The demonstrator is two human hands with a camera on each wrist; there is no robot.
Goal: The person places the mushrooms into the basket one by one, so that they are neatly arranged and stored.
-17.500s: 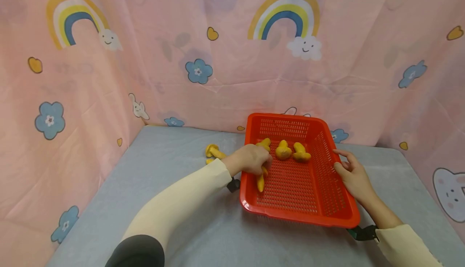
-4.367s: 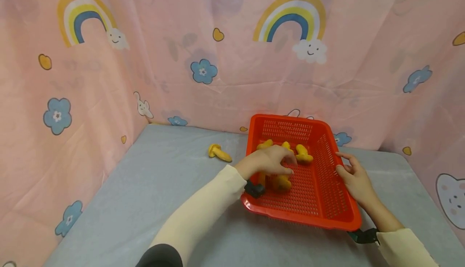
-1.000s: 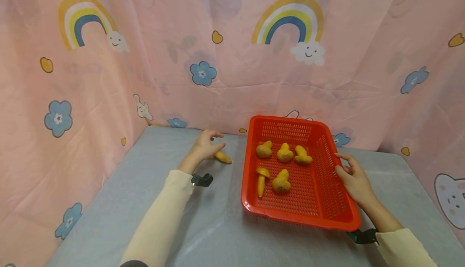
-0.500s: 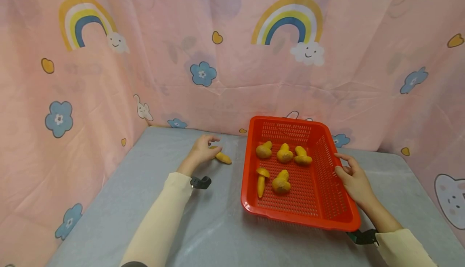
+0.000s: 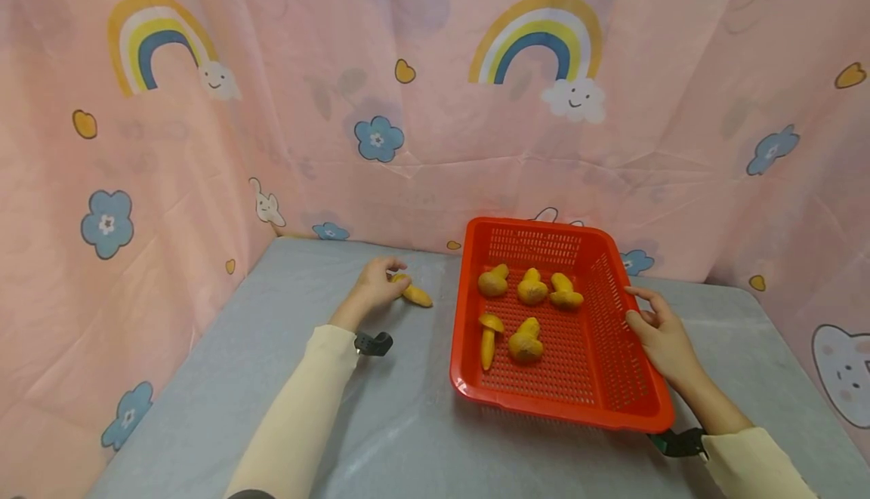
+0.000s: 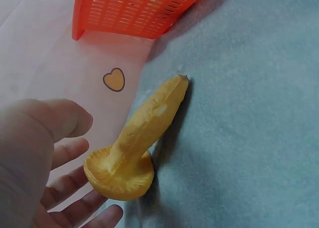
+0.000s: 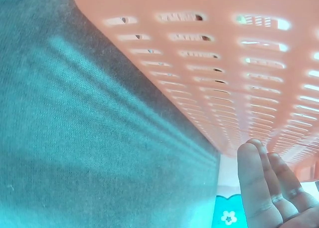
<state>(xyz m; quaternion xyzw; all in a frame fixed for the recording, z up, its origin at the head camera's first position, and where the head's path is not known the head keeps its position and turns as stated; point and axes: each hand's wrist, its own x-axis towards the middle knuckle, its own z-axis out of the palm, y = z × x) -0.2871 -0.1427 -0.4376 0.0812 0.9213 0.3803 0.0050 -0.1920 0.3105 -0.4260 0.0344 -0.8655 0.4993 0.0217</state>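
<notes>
A yellow mushroom (image 6: 144, 126) with a round cap and a thick stem lies on the grey-blue cloth, left of the red basket (image 5: 557, 412). My left hand (image 5: 377, 284) is beside its cap; in the left wrist view the thumb stands apart from the mushroom and the loosely bent fingers are around the cap's far side. Whether a fingertip touches the cap I cannot tell. My right hand (image 5: 662, 337) rests against the basket's right side, its fingers (image 7: 254, 178) straight along the slotted outer wall. Inside the basket lie several yellow mushrooms, among them a slim one (image 5: 488, 340) and a plump one (image 5: 526, 340).
The table (image 5: 381, 423) is covered with grey-blue cloth. A pink printed curtain (image 5: 421, 182) hangs right behind it and along both sides. The basket's rear end stands close to the curtain.
Over the last second my left hand has lowered slightly toward the mushroom's cap. Earlier, this hand was over the basket, which has gained a plump mushroom. My right hand has stayed at the basket.
</notes>
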